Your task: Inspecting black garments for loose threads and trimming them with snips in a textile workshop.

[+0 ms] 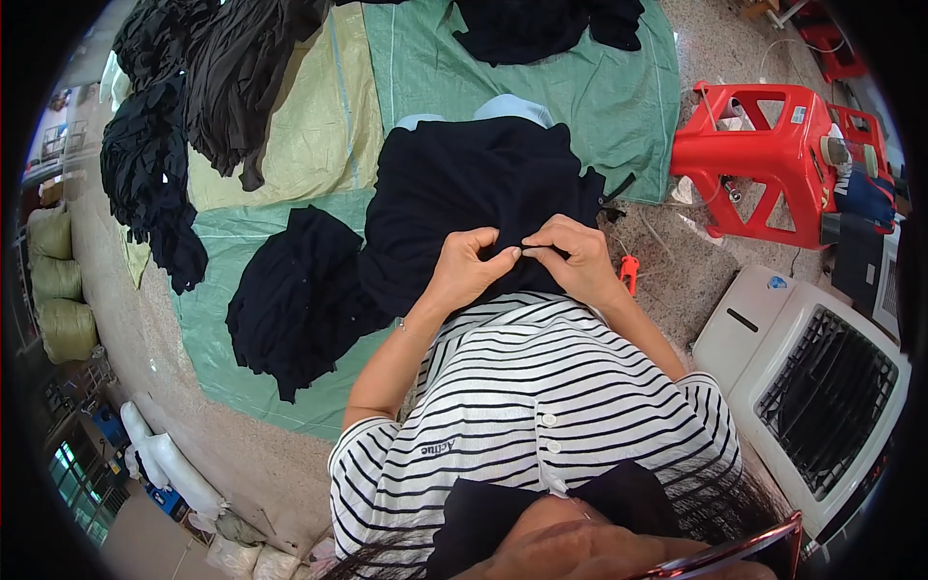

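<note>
The fingers of the left hand (471, 259) are curled in, with thumb and forefinger pinching a small fold of the dark navy garment (474, 184) at its near edge. The right hand (570, 253) does the same just beside it: its fingertips are clenched on the same fold, so the two pinches nearly touch, with only a short bit of cloth between them. The pinched edge lies right at the fingertips, close above the person's striped shirt (522, 396), while the rest of the garment spreads away from the hands over the lap and knees, toward the top of the view. A pale blue cloth (512, 104) shows at the garment's far edge.

To the left of the left forearm, a crumpled heap of dark clothes (295, 295) lies on a green tarp (208, 319) spread on the speckled floor. Farther off to the left, a long row of black garments (164, 145) runs along a yellowish sheet (309, 126). Another dark pile (541, 24) sits at the top on a second green sheet.

To the right of the right hand, a small orange tool (629, 273) lies on the floor. Beyond it stands a red plastic stool (764, 155), and nearer, a white fan unit (812, 377) with a dark grille.
</note>
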Available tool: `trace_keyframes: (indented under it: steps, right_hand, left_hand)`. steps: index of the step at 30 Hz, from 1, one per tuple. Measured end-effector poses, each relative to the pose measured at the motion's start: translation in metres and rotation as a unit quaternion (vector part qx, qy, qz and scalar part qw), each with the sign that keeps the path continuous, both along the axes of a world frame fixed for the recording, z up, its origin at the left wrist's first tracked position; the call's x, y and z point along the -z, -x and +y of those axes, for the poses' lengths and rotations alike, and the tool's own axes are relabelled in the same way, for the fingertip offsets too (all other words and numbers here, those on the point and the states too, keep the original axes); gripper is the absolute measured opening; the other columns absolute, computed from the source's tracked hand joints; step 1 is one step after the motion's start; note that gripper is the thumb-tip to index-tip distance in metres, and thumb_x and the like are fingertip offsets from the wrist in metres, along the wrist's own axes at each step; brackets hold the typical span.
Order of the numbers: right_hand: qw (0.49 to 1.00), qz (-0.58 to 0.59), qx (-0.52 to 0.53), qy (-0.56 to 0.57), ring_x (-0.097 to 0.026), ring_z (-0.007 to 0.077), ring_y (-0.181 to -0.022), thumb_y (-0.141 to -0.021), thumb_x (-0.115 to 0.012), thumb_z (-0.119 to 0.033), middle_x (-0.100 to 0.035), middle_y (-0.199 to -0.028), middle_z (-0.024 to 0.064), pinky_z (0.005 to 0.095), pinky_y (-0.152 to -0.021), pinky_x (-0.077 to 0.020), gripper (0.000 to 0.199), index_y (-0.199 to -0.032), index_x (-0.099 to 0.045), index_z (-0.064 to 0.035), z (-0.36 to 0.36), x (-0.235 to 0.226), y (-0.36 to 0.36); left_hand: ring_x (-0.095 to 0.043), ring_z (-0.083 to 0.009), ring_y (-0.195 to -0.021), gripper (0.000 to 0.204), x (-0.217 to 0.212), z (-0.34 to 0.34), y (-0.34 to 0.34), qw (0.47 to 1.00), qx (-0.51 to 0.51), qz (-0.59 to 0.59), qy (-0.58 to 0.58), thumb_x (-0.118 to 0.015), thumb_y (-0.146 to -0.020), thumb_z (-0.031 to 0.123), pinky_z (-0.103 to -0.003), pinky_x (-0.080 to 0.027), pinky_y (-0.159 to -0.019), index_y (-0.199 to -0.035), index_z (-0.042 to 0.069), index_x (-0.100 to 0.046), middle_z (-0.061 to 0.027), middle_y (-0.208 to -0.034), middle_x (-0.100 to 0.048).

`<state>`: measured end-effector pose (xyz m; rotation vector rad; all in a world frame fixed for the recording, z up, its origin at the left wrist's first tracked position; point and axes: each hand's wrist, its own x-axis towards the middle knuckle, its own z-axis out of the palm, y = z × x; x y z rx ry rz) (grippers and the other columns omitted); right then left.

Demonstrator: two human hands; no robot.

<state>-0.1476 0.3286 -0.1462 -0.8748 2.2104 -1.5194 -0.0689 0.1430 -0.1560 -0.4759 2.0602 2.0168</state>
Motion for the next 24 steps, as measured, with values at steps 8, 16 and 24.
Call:
trace_keyframes:
  steps: [8, 16, 24]
  right_hand:
    - [0.998, 0.037, 0.040, -0.007, -0.065, 0.0212, -0.069, -0.075, -0.075, 0.007, -0.065, -0.078, 0.0106, 0.0296, -0.061, -0.0505, 0.017, -0.090, -0.070, 0.0014, -0.004, 0.004, -0.011]
    - [0.994, 0.091, 0.061, 0.027, -0.063, 0.0235, -0.065, -0.074, -0.076, 0.005, -0.064, -0.076, 0.0086, 0.0316, -0.055, -0.0490, 0.018, -0.089, -0.069, -0.0005, -0.009, 0.012, -0.014]
    - [0.992, 0.116, 0.038, 0.035, -0.062, 0.0277, -0.067, -0.071, -0.078, 0.003, -0.063, -0.075, 0.0095, 0.0363, -0.059, -0.0489, 0.021, -0.090, -0.070, -0.0021, -0.010, 0.006, -0.010]
  left_hand:
    - [-0.037, -0.0022, -0.060, 0.031, 0.015, 0.017, -0.007, 0.997, -0.072, -0.038, 0.015, -0.071, -0.085, 0.007, -0.026, -0.032, -0.050, -0.063, 0.002, -0.049, 0.0066, -0.061, -0.045]
    - [-0.059, -0.0032, -0.068, 0.006, 0.019, 0.004, -0.001, 0.950, -0.135, -0.101, -0.264, -0.068, -0.089, 0.002, -0.019, -0.048, -0.062, -0.086, -0.001, -0.072, -0.0007, -0.081, -0.070]
    - [-0.046, 0.0009, -0.064, 0.014, 0.019, 0.002, 0.002, 0.980, -0.075, -0.045, -0.179, -0.070, -0.090, 0.006, -0.020, -0.035, -0.052, -0.077, 0.001, -0.069, 0.0074, -0.071, -0.059]
